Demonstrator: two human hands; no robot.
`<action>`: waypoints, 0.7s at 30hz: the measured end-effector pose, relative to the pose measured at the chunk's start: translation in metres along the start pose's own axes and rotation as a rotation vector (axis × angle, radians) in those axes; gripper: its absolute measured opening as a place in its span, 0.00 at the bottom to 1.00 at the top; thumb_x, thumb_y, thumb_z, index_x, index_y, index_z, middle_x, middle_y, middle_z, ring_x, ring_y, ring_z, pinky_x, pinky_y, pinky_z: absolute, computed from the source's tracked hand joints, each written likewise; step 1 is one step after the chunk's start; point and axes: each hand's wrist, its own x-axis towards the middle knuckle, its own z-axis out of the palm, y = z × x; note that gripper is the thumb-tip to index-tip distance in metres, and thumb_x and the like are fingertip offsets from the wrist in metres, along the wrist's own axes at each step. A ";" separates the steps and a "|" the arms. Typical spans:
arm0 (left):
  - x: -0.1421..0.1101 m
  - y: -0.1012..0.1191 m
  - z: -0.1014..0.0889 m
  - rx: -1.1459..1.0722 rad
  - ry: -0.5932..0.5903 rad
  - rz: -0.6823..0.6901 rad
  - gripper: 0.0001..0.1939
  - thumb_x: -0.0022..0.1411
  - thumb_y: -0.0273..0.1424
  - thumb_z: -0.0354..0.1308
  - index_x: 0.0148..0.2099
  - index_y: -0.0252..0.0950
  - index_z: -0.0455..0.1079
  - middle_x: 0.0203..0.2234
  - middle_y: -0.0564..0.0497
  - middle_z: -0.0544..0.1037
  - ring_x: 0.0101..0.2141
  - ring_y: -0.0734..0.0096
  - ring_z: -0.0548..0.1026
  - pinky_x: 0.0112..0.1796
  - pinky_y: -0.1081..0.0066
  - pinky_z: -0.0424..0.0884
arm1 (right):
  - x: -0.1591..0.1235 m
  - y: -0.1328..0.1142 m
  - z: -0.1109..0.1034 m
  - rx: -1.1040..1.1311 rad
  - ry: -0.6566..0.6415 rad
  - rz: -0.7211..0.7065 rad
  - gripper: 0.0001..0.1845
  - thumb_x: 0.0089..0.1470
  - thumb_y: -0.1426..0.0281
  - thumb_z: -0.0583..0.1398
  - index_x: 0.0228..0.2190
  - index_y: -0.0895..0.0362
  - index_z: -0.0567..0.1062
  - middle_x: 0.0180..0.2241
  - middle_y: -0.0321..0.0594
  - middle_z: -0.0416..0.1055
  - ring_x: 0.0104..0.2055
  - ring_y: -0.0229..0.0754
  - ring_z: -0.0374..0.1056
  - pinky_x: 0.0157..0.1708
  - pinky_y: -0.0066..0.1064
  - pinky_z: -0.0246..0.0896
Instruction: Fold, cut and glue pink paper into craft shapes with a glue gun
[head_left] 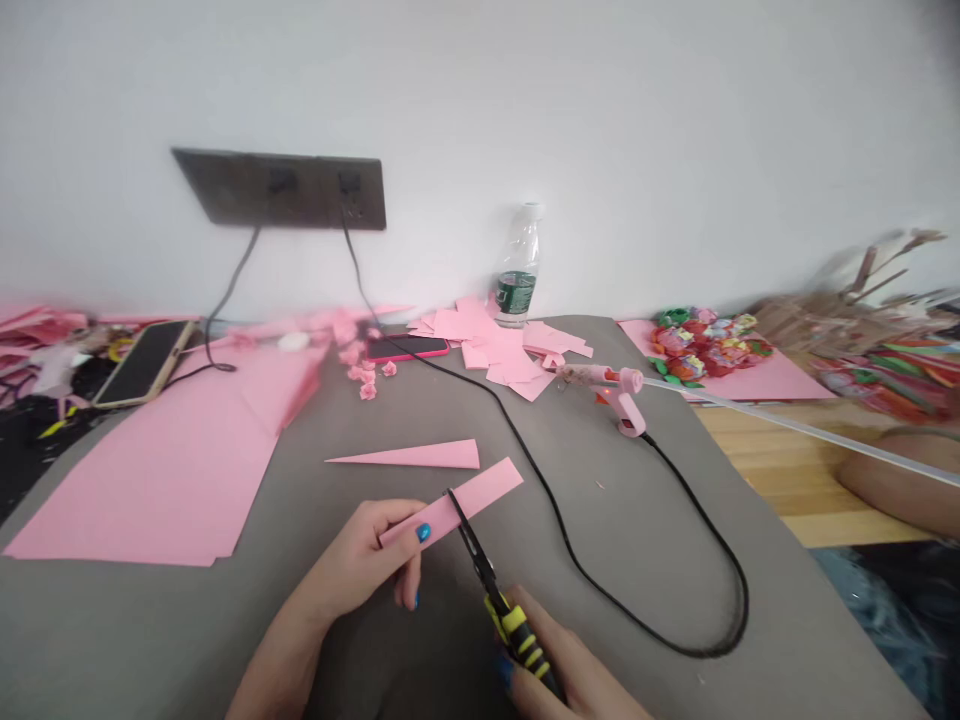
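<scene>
A narrow strip of pink paper [491,485] is pinched at its left end between the thumb and fingers of my left hand [375,555]. My right hand [559,650] grips black-and-yellow scissors [517,625], whose blades lie across the middle of the strip. Just beyond the strip, a long tapering piece of pink paper [420,456] rests on the grey table [375,420].
Pink sheets [165,470] lie left, small paper flowers [364,380] and cut pieces [491,345] at the back. A pink glue gun [622,395] trails a black cord [555,500]. A bottle [517,275] stands by the wall. Another person's arm [907,480] is at right.
</scene>
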 end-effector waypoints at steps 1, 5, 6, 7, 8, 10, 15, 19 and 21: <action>0.000 0.000 0.000 -0.009 0.001 -0.004 0.23 0.68 0.50 0.54 0.35 0.33 0.72 0.13 0.53 0.75 0.14 0.77 0.68 0.21 0.78 0.61 | 0.000 0.002 0.000 0.004 0.008 -0.009 0.14 0.55 0.63 0.57 0.42 0.54 0.76 0.33 0.38 0.78 0.34 0.44 0.71 0.35 0.26 0.66; 0.001 0.001 0.000 -0.056 -0.011 -0.025 0.23 0.67 0.50 0.56 0.36 0.33 0.71 0.15 0.51 0.78 0.17 0.73 0.72 0.23 0.76 0.64 | -0.001 0.008 0.002 0.008 0.061 -0.049 0.13 0.54 0.65 0.57 0.40 0.53 0.77 0.33 0.39 0.78 0.35 0.46 0.73 0.37 0.28 0.67; 0.002 0.002 0.000 -0.064 -0.022 -0.030 0.23 0.67 0.51 0.56 0.36 0.33 0.70 0.17 0.49 0.80 0.19 0.72 0.74 0.24 0.76 0.65 | 0.000 0.009 0.002 0.011 0.076 -0.065 0.12 0.54 0.65 0.58 0.39 0.53 0.77 0.33 0.38 0.78 0.35 0.46 0.73 0.37 0.28 0.67; 0.003 0.003 0.000 -0.067 -0.039 -0.035 0.23 0.67 0.51 0.56 0.36 0.33 0.70 0.19 0.47 0.81 0.20 0.71 0.75 0.25 0.76 0.65 | 0.000 0.011 0.003 0.017 0.098 -0.083 0.12 0.53 0.66 0.58 0.38 0.53 0.77 0.32 0.38 0.78 0.35 0.46 0.72 0.37 0.28 0.67; 0.003 0.004 0.001 -0.067 -0.059 -0.041 0.24 0.67 0.51 0.55 0.36 0.33 0.70 0.21 0.46 0.82 0.22 0.71 0.76 0.26 0.76 0.66 | 0.001 0.012 0.004 0.023 0.122 -0.100 0.11 0.52 0.67 0.59 0.37 0.53 0.78 0.31 0.38 0.78 0.34 0.45 0.72 0.36 0.28 0.67; 0.005 0.007 0.003 -0.057 -0.097 -0.059 0.24 0.67 0.52 0.55 0.36 0.33 0.70 0.24 0.44 0.83 0.24 0.71 0.77 0.26 0.76 0.66 | 0.003 0.014 0.005 0.035 0.150 -0.122 0.10 0.51 0.68 0.59 0.36 0.54 0.78 0.29 0.37 0.77 0.32 0.44 0.71 0.34 0.27 0.67; 0.007 0.006 0.005 -0.071 -0.080 -0.049 0.24 0.68 0.52 0.54 0.37 0.33 0.69 0.20 0.49 0.78 0.21 0.74 0.71 0.25 0.76 0.65 | 0.007 0.011 0.004 0.118 0.105 -0.108 0.12 0.51 0.65 0.58 0.36 0.54 0.79 0.30 0.38 0.78 0.32 0.45 0.71 0.33 0.28 0.67; 0.007 -0.004 0.001 -0.120 0.018 0.021 0.24 0.69 0.51 0.53 0.40 0.32 0.70 0.18 0.54 0.73 0.19 0.77 0.65 0.23 0.76 0.62 | 0.005 -0.007 -0.005 0.265 -0.040 -0.122 0.19 0.53 0.64 0.58 0.46 0.51 0.80 0.39 0.38 0.80 0.42 0.49 0.74 0.43 0.31 0.69; 0.006 -0.007 0.000 -0.166 0.100 0.054 0.22 0.70 0.48 0.52 0.42 0.32 0.70 0.20 0.55 0.71 0.20 0.77 0.64 0.24 0.76 0.62 | 0.001 -0.015 -0.011 0.304 -0.058 -0.081 0.21 0.54 0.63 0.60 0.48 0.51 0.80 0.40 0.37 0.80 0.45 0.50 0.74 0.46 0.32 0.69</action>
